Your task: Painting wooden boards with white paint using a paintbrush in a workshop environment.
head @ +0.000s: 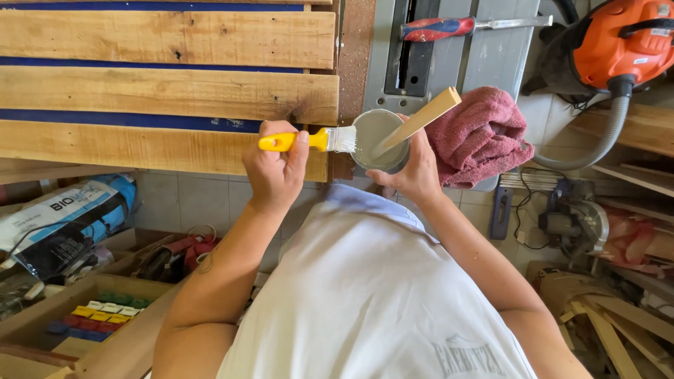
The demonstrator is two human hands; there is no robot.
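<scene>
Here the left hand [275, 165] clasps a paintbrush [309, 140], bristles touching the right hand's [415, 172] held cup [380, 140]

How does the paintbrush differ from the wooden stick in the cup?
The paintbrush has a yellow handle and pale bristles; the wooden stick is plain, bare wood. The paintbrush lies level in the left hand, bristles at the cup's rim; the wooden stick stands slanted inside the cup, which the right hand holds. Both meet the cup.

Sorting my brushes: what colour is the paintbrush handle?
Yellow: the plastic-handled paintbrush in the left hand, head view.
</scene>
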